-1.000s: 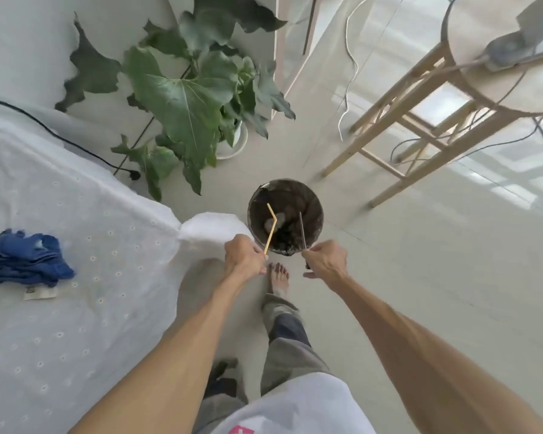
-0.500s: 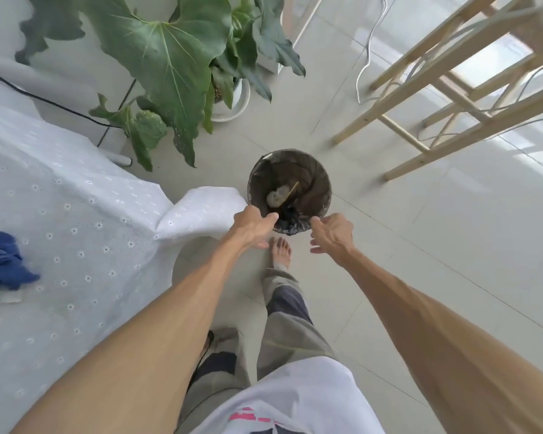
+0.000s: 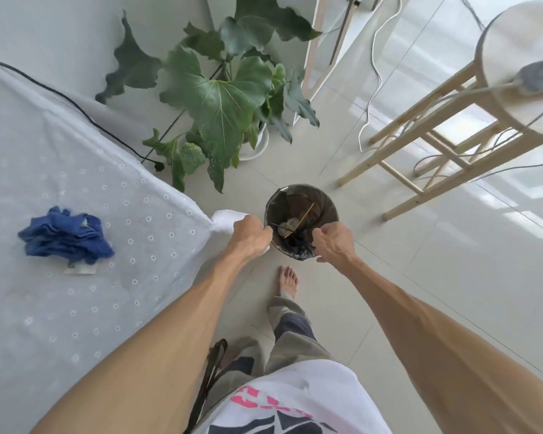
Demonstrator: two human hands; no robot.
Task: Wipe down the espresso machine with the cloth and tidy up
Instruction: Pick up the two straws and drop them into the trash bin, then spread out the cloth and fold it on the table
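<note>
A crumpled blue cloth (image 3: 65, 236) lies on the table's white flowered tablecloth (image 3: 76, 308) at the left. A small dark waste bin (image 3: 301, 214) with a black liner stands on the floor ahead of me. Inside it lie a yellowish stick (image 3: 301, 219), a thin dark stick and some scraps. My left hand (image 3: 248, 238) and my right hand (image 3: 334, 242) hover above the bin's near rim, fingers loosely curled, with nothing in them. No espresso machine is in view.
A large-leaved potted plant (image 3: 220, 98) stands beyond the bin by the wall. A black cable (image 3: 85, 114) runs along the table's far edge. A wooden stool (image 3: 452, 130) with white cables around it is at the right. My bare foot (image 3: 287, 280) is near the bin.
A second ago each hand pinched a stick over the bin. Both sticks dropped into the bin, and my hands now hang there with nothing in them. My head has lifted slightly.
</note>
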